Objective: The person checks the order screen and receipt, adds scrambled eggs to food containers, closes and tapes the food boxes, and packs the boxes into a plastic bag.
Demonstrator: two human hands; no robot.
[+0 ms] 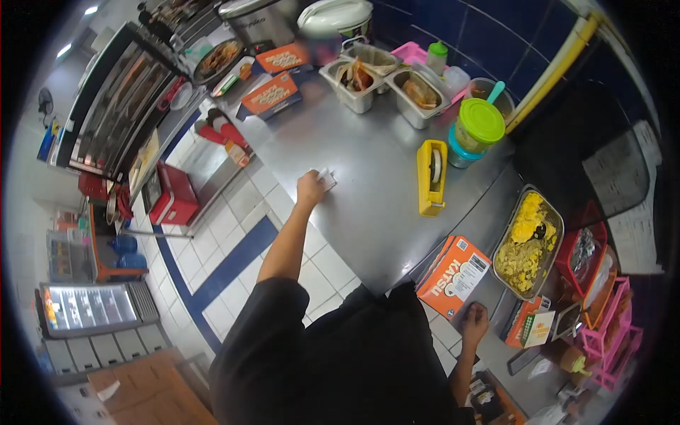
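My left hand (311,188) is closed on a small white tissue (327,178), pressed to the steel tabletop (361,234) near its left edge. My right hand (475,323) is low on the right, fingers curled, beside the lower edge of an orange Katsu box (455,278). Whether anything is in those fingers I cannot make out. Above the box lies a steel tray (498,273) of yellow scrambled-egg-like food. A yellow tape dispenser (431,178) stands farther up the table.
Steel food pans (419,99), a lime-lidded tub (482,122) and more orange boxes (271,94) stand along the back. To the right are a red basket (579,248) and pink racks (610,333). A glass display case (117,106) and a red cooler (172,195) are left.
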